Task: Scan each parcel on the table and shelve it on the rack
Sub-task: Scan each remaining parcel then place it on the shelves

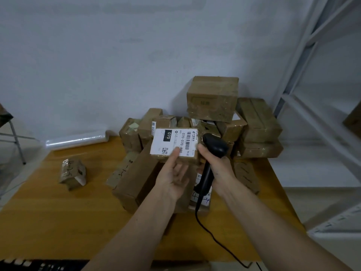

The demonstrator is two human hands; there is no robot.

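My left hand [173,178] holds up a small brown parcel [174,144], palm under it and thumb on its white shipping label, which faces me. My right hand [216,167] grips a black corded barcode scanner [212,153] by the handle, with its head right beside the label's barcode edge. Several more brown parcels [213,98] are piled on the wooden table [48,212] behind and below my hands. The white metal rack [316,106] stands at the right.
A small taped parcel [72,173] lies alone on the table's left part. A roll of clear film [76,139] lies at the table's back left edge. A dark keyboard [39,266] sits at the front edge. The scanner cable [213,237] trails across the table.
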